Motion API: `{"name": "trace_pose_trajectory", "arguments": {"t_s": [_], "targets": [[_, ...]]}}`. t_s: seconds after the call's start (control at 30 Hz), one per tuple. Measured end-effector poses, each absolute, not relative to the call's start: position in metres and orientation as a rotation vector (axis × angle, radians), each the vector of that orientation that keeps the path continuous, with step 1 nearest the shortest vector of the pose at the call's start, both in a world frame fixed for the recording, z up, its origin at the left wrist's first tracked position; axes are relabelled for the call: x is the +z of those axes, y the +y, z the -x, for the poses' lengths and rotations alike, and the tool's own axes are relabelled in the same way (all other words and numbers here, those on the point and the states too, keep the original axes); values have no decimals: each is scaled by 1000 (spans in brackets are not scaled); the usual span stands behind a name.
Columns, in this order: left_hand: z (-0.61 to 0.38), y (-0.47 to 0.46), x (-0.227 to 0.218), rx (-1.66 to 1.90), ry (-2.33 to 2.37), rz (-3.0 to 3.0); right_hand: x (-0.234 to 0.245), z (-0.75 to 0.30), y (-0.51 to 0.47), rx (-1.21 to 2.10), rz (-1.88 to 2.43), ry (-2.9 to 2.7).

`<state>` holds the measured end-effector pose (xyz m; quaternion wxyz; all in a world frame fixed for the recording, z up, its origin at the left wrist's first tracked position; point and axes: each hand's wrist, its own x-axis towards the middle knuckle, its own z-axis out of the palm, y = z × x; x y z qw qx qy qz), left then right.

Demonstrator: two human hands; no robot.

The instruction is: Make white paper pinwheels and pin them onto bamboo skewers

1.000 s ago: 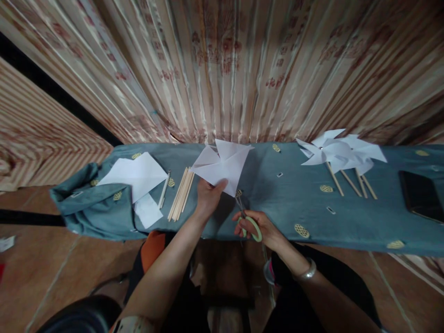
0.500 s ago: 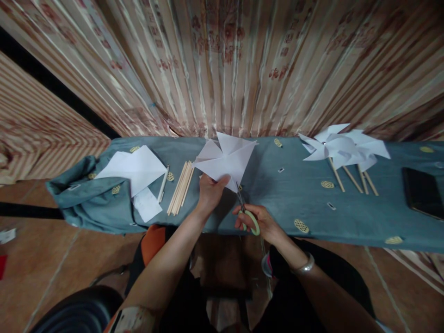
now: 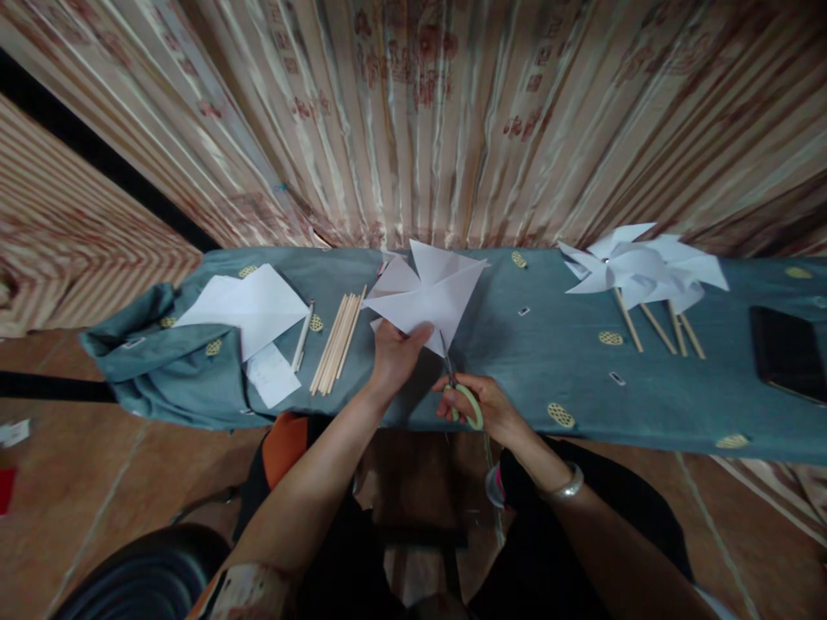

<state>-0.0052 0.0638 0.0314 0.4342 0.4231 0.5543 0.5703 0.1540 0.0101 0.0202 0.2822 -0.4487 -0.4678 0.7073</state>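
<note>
My left hand (image 3: 395,351) pinches the near edge of a white paper square (image 3: 426,293) with cut, lifted flaps, held above the blue cloth. My right hand (image 3: 483,406) grips green-handled scissors (image 3: 460,392); their blades reach up to the lower right corner of that paper. A silver bangle (image 3: 563,489) circles my right wrist.
A long table under a blue-grey cloth (image 3: 556,362) runs across the view, with a striped curtain behind it. On the left lie white sheets (image 3: 249,308), a pen (image 3: 302,336) and a bundle of wooden sticks (image 3: 336,341). Finished paper pinwheels on sticks (image 3: 639,277) and a black phone (image 3: 785,353) lie right.
The scissors have moved up from just below the paper until their blades meet its lower corner. My left hand has kept its hold on the paper.
</note>
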Motion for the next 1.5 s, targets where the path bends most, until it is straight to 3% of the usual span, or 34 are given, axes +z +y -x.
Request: {"name": "trace_pose_trajectory", "arguments": {"t_s": [1.5], "targets": [[5,61,30,1374,1409,-1089,18,-147,8,1818,1230,-1174]]}}
